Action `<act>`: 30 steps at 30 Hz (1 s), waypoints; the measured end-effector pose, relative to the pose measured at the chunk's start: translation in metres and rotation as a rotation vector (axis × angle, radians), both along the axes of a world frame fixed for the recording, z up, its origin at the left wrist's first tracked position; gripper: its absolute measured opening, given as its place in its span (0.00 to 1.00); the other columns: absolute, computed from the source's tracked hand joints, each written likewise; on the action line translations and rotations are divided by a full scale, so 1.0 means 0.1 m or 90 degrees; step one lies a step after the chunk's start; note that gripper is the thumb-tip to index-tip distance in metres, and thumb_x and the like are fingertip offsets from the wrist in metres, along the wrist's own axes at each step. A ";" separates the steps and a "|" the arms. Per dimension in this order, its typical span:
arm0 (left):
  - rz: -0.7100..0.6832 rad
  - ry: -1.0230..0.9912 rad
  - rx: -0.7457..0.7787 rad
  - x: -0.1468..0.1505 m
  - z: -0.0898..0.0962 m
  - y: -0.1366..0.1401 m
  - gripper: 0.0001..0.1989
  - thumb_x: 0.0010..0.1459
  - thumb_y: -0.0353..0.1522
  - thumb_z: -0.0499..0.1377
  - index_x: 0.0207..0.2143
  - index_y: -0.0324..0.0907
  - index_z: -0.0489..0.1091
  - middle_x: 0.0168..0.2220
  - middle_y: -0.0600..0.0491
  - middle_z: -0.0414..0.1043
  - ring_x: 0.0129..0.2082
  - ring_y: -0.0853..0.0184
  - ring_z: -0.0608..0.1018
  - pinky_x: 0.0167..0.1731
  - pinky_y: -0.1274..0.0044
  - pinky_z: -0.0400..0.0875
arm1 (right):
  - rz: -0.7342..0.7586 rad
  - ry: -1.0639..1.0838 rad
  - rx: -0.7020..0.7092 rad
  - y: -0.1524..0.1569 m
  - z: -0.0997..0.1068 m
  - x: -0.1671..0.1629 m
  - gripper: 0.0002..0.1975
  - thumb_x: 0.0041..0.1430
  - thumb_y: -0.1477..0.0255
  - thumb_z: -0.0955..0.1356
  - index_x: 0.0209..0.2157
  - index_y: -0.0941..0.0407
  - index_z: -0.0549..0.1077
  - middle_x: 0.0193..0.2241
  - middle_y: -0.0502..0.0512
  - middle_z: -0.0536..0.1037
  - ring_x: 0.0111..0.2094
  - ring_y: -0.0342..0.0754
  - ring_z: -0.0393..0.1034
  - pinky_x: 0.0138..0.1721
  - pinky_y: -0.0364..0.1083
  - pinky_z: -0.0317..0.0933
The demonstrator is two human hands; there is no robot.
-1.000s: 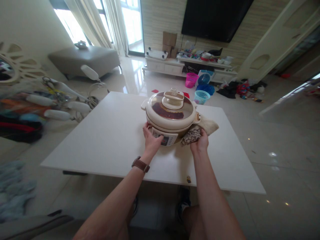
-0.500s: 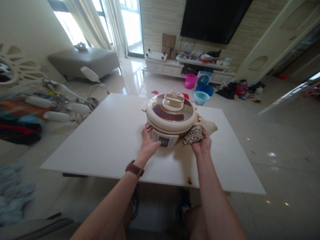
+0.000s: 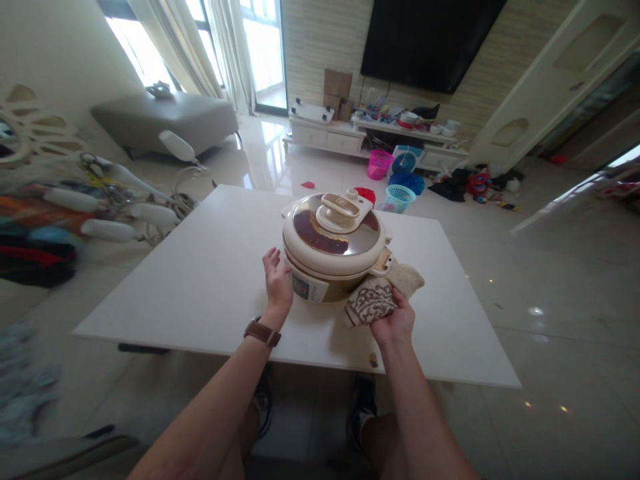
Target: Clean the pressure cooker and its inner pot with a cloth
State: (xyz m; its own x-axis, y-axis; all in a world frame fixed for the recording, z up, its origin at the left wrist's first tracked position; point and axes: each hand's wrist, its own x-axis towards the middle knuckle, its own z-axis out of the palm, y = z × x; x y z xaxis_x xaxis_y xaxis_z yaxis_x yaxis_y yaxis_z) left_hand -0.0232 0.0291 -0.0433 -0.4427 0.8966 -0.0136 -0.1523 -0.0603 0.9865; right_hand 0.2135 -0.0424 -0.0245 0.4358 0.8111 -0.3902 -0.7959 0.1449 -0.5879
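Cooker (image 3: 334, 250) mid-bench (image 3: 210, 280), lid on. Left hand (image 3: 278, 283) open, flat against cooker's left side. Right hand (image 3: 395, 321) clamped on patterned cloth (image 3: 373, 300) at cooker's right base.

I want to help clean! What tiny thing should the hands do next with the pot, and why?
Probably press the cloth in the right hand against the side of the cooker and rub. The cloth is bunched right beside the cooker's right handle, and the open left hand rests flat on the other side, which should steady it on the table.
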 end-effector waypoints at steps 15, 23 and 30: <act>0.072 0.156 0.031 0.66 -0.24 -0.68 0.26 0.68 0.36 0.55 0.67 0.49 0.59 0.65 0.44 0.60 0.69 0.59 0.63 0.71 0.66 0.52 | 0.025 0.038 0.030 0.46 0.27 0.14 0.17 0.62 0.71 0.62 0.44 0.58 0.79 0.39 0.56 0.85 0.44 0.51 0.80 0.54 0.54 0.73; 0.087 0.115 0.055 0.39 -0.22 -0.43 0.23 0.66 0.39 0.56 0.62 0.46 0.68 0.62 0.44 0.68 0.64 0.59 0.70 0.63 0.68 0.64 | 0.041 0.039 -0.004 0.24 0.25 0.08 0.18 0.56 0.73 0.64 0.45 0.58 0.79 0.37 0.55 0.85 0.41 0.51 0.80 0.53 0.56 0.73; 0.122 0.012 0.045 0.00 -0.10 0.00 0.15 0.63 0.41 0.53 0.44 0.44 0.74 0.48 0.50 0.76 0.48 0.66 0.76 0.45 0.78 0.70 | 0.077 0.112 -0.056 -0.19 0.13 -0.37 0.13 0.50 0.73 0.66 0.38 0.57 0.79 0.33 0.55 0.85 0.36 0.53 0.81 0.51 0.59 0.75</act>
State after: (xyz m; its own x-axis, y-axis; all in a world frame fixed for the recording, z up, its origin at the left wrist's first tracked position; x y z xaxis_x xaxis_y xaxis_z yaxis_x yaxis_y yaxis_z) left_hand -0.0228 0.0292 -0.0536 -0.6049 0.7944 0.0560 -0.1135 -0.1557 0.9813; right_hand 0.1769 -0.0610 -0.0112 0.2572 0.8123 -0.5235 -0.8955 -0.0032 -0.4450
